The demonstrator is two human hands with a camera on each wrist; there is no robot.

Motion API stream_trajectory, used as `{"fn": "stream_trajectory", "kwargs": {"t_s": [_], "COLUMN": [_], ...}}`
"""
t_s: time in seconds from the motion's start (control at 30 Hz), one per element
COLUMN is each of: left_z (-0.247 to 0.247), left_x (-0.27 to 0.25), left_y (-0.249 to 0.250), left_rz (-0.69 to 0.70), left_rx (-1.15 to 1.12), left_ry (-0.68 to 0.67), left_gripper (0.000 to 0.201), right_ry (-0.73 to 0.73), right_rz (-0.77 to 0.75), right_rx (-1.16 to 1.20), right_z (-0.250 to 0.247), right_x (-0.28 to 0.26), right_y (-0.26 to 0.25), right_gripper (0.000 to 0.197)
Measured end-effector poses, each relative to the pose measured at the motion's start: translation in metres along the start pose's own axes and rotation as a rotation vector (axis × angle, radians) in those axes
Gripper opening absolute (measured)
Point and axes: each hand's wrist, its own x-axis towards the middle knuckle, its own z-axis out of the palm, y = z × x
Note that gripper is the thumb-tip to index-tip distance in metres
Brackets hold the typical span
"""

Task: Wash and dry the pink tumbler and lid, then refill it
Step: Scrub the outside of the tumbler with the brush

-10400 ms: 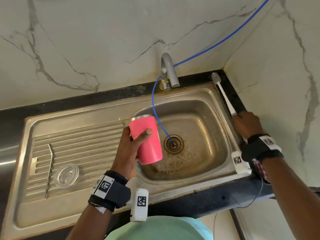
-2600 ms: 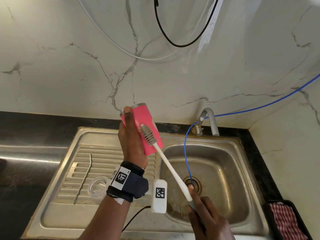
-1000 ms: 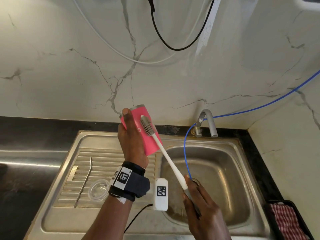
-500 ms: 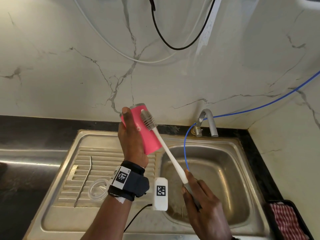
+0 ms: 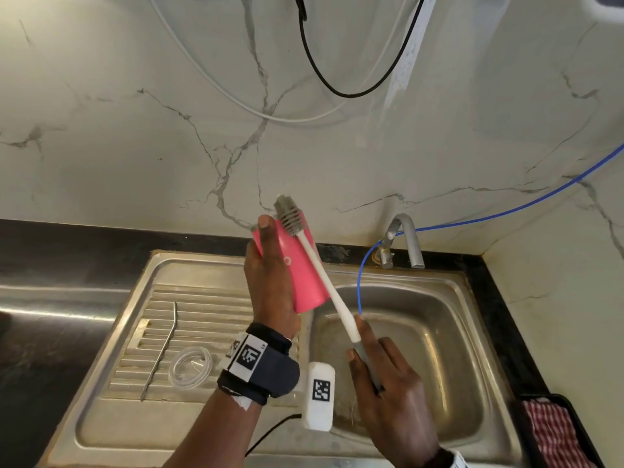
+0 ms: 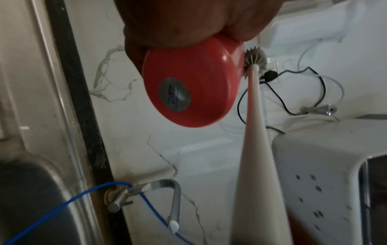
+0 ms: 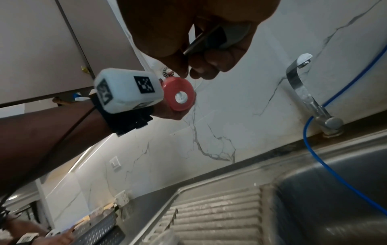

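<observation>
Pink metal tumbler [image 5: 297, 265], tilted above steel sink [image 5: 449, 288], gripped in left hand [image 5: 270, 282]. White long-handled bottle brush [image 5: 324, 275] against its side, pinched in right hand [image 5: 388, 393]. Drainboard: clear round lid [image 5: 190, 366], bent metal straw [image 5: 162, 349]. Behind: curved steel tap [image 5: 407, 241], thin blue hose [image 5: 363, 282].

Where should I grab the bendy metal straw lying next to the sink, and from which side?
Probably the long straight part of the metal straw, pinched from above. It lies flat on the ridged draining board, so nothing gets under it. Its bent tip points toward the wall, and the clear lid sits close on its right, so the left side looks freer.
</observation>
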Motion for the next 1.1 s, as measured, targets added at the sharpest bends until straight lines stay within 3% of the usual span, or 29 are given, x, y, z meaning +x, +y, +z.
{"fn": "stream_trajectory", "kwargs": {"t_s": [0.13,0.4,0.6,0.77,0.9,1.1], "left_z": [0.003,-0.025,-0.011,-0.017,-0.007,-0.015], "left_x": [-0.001,0.028,0.017,0.029,0.021,0.030], "left_y": [-0.001,0.024,0.012,0.025,0.016,0.022], "left_rz": [0.006,0.063,0.047,0.090,0.055,0.060], "left_rx": [0.018,-0.114,-0.038,-0.101,-0.037,-0.096], "left_ry": [-0.012,0.164,0.123,0.164,0.127,0.165], "left_gripper": [0.082,0.069,0.082,0.068,0.071,0.067], "right_ry": [-0.017,-0.152,-0.084,-0.131,-0.093,-0.091], "right_rz": [-0.037,-0.057,-0.042,-0.069,-0.044,-0.073], "right_rx": [-0.019,-0.086,-0.059,-0.108,-0.086,-0.090], "right_z": [0.004,-0.017,-0.008,-0.018,-0.006,-0.013], "right_x": [0.002,-0.043,-0.025,-0.034,-0.020,-0.033], "right_y": [0.002,0.016,0.009,0.010,0.010,0.010], "right_gripper": [0.061,0.062,0.054,0.061,0.051,0.060]}}
